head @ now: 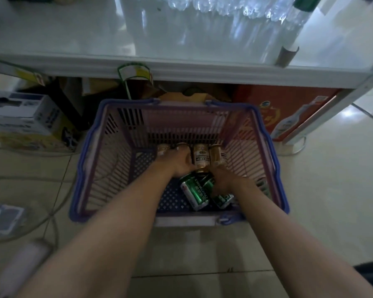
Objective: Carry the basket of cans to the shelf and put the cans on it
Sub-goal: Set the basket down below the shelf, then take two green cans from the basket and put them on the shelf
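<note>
A purple plastic basket [99, 160] with blue rim stands on the tiled floor in front of a white shelf [181, 69]. Several cans lie in its right half: gold cans [201, 154] along the far wall, green cans [193, 193] nearer me. Both my arms reach down into the basket. My left hand [177, 163] is closed over a gold can at the far wall. My right hand [221, 179] rests on the cans between the gold and green ones, fingers curled around one; which can it holds is hidden.
Clear plastic bottles [235, 9] stand on the shelf top at the right. Under the shelf sit cardboard boxes [24, 117] at left and a red box [289, 108] at right. Cables [30, 183] run across the floor at left. A price tag [134, 72] hangs on the shelf edge.
</note>
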